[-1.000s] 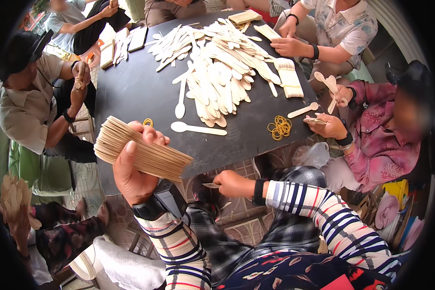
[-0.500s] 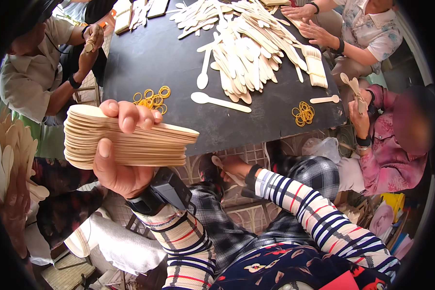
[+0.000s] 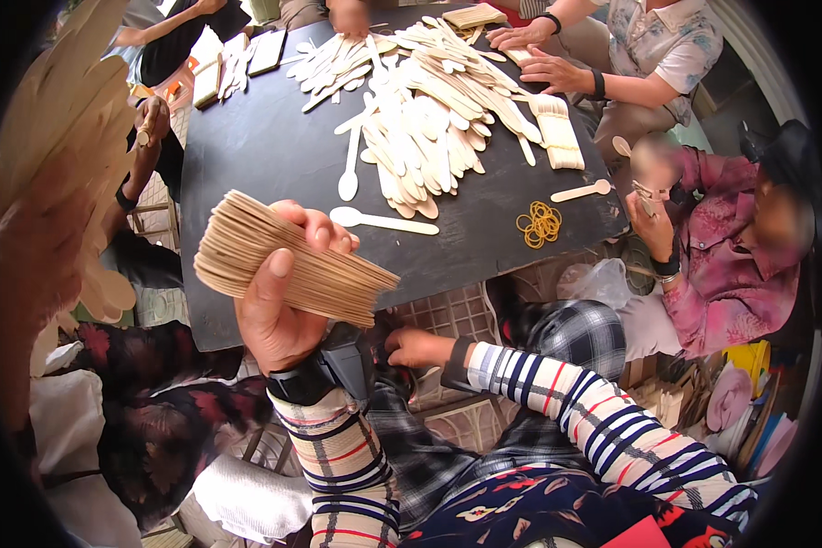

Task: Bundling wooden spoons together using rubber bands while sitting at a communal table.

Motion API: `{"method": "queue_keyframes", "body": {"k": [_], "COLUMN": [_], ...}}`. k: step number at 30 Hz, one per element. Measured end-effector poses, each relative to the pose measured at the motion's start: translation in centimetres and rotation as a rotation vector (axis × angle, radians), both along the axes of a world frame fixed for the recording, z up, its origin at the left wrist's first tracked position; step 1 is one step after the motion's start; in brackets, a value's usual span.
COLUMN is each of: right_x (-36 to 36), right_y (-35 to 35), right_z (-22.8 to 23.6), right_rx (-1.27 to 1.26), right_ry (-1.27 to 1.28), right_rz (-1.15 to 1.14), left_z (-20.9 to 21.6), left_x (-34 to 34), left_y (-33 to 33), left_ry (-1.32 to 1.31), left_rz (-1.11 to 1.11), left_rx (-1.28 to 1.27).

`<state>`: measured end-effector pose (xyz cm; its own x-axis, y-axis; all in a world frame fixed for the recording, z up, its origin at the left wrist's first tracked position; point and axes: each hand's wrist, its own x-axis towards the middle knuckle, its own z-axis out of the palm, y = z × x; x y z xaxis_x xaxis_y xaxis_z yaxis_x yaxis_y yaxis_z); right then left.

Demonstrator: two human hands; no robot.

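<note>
My left hand (image 3: pixel 279 297) is raised over the table's near edge, closed round a thick stack of flat wooden spoons (image 3: pixel 265 251). Thumb in front and fingers over the top press the spoons together. Lower down, above my lap, my right hand (image 3: pixel 417 348) has loosely bent fingers, partly hidden, and no spoon shows in it. Two single wooden spoons, one lying crosswise (image 3: pixel 384 221) and one pointing toward me (image 3: pixel 348 164), rest beyond the stack. A big loose heap of wooden spoons (image 3: pixel 429 119) covers the table's middle.
Yellow rubber bands (image 3: pixel 540 225) and another spoon (image 3: pixel 580 191) lie on the black table (image 3: pixel 247 137) at right. A banded bundle (image 3: pixel 557 132) sits beside the heap. Co-workers handle spoons around the table; at the left rim, a person's spoons (image 3: pixel 91 183) loom close.
My left hand and its stack have moved right and turned, tilting the spoons. The spoon at my right hand is gone from view. The left pile of rubber bands is now hidden.
</note>
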<state>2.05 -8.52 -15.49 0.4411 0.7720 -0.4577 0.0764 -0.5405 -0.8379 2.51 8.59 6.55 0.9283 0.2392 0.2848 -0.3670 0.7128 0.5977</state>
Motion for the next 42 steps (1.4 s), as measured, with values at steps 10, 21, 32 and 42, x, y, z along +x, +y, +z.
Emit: {"method": "queue_keyframes", "body": {"k": [10,21,32,42], "right_x": [3.4,5.0,7.3,7.9], "right_y": [-9.0,-15.8,-16.8,-16.7], "right_z": [26.0,35.4,32.1,32.2], "right_rx": [0.492,1.513,1.640,1.654], "right_ry": [-0.136,-0.050,-0.131,-0.207], "right_rz": [0.420,0.610,0.433,0.341], "left_z": [-1.1,-2.4,-3.9,-4.7], "left_x": [1.3,2.1,4.1,4.1], "left_y": [-4.4,-8.0,-8.9,-11.5], "left_ry": [0.294,0.411,0.479,0.544], "left_rz": [-0.129,-0.191,-0.241,-0.396], "left_rx": [0.087,0.121,0.107,0.274]}}
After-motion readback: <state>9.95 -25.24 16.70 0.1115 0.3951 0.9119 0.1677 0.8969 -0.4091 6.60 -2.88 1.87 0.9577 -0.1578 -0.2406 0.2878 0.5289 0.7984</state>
